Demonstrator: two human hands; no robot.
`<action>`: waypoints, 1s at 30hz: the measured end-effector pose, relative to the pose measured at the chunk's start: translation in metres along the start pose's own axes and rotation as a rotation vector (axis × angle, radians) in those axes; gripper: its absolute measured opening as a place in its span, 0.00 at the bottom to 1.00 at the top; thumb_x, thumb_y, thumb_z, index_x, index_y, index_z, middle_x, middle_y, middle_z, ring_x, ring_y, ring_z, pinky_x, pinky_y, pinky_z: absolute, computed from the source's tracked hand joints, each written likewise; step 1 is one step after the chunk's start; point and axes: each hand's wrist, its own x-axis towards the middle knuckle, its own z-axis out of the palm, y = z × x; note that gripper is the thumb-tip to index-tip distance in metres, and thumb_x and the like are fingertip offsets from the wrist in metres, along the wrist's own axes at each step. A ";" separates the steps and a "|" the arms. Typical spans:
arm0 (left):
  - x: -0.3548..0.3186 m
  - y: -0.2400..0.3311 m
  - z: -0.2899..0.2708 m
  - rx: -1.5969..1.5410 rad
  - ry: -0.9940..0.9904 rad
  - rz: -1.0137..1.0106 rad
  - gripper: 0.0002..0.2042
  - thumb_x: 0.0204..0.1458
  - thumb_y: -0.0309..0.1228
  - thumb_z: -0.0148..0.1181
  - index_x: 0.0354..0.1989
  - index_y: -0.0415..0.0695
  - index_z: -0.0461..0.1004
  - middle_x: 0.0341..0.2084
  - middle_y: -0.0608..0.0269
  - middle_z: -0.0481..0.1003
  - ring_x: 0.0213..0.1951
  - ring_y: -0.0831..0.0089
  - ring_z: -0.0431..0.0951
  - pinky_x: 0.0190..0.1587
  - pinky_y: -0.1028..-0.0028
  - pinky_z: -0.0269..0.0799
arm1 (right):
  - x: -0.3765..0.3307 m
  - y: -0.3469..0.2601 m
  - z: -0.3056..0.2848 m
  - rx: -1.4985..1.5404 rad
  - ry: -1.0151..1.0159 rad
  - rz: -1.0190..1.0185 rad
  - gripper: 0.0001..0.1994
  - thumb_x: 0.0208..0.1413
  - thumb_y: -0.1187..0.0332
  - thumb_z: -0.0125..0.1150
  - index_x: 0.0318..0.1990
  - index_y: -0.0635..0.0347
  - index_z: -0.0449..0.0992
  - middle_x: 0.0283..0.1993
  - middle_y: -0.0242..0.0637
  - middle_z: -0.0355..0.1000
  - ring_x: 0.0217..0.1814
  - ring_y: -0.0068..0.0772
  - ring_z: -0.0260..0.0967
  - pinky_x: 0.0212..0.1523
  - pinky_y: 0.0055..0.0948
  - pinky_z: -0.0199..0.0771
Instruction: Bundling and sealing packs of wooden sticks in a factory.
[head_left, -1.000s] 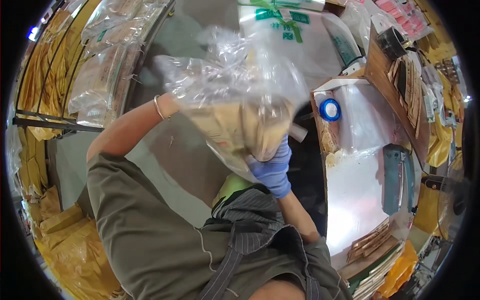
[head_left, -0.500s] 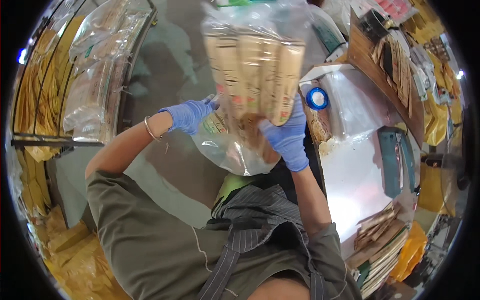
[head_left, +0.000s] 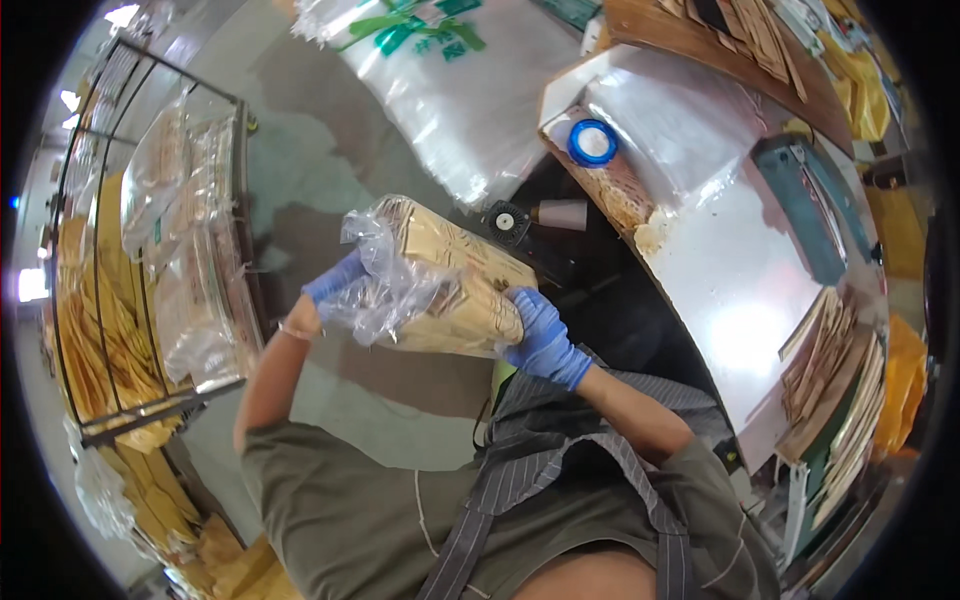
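The right grip (head_left: 543, 340), a hand in a blue glove, is clamped on the near right end of a clear plastic bag (head_left: 385, 290). The bag hangs over the floor between the two grips, with tan packs (head_left: 465, 315) side by side inside it. The left grip (head_left: 336, 280), in a blue glove too, is at the other end, by the bunched-up plastic. The plastic hides most of its fingers, so I cannot tell if they are closed. A thin bracelet (head_left: 300, 331) is on that wrist.

Just past the right grip are a small black round thing (head_left: 507, 222) and a pale tube (head_left: 563, 214). Farther past both grips lies a big see-through sack (head_left: 430, 100) with a green ribbon (head_left: 380, 27) on it.

To the right of the right grip is a white table (head_left: 700, 270). It holds a round blue thing with a white middle (head_left: 592, 143), a pile of clear plastic sheets (head_left: 668, 125) and a long teal thing (head_left: 800, 210). Flat brown cardboard (head_left: 820, 365) is at its near end.

Well to the left of the left grip is a black metal rack (head_left: 160, 412), with plastic-wrapped bundles (head_left: 200, 300) next to its bars. Gray floor (head_left: 335, 90) lies between.
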 end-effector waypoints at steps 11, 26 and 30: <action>0.026 -0.039 -0.081 0.128 -0.066 -0.203 0.26 0.54 0.34 0.50 0.60 0.38 0.55 0.57 0.59 0.59 0.57 0.65 0.61 0.60 0.70 0.56 | 0.037 -0.034 0.037 0.361 0.148 -0.345 0.26 0.33 0.66 0.66 0.44 0.62 0.66 0.41 0.47 0.65 0.42 0.51 0.64 0.42 0.39 0.67; 0.043 -0.028 -0.056 0.445 0.340 0.091 0.12 0.45 0.19 0.55 0.41 0.41 0.71 0.35 0.64 0.75 0.33 0.78 0.73 0.35 0.77 0.72 | 0.017 -0.026 0.018 -0.036 -0.133 0.029 0.18 0.35 0.68 0.63 0.35 0.63 0.66 0.32 0.51 0.70 0.37 0.52 0.69 0.39 0.43 0.68; 0.057 -0.026 -0.059 0.336 0.627 0.094 0.09 0.51 0.35 0.53 0.24 0.43 0.73 0.19 0.64 0.74 0.21 0.69 0.73 0.27 0.72 0.69 | 0.021 -0.015 0.029 0.028 -0.240 0.177 0.19 0.35 0.67 0.64 0.37 0.63 0.66 0.32 0.52 0.70 0.37 0.53 0.69 0.40 0.42 0.68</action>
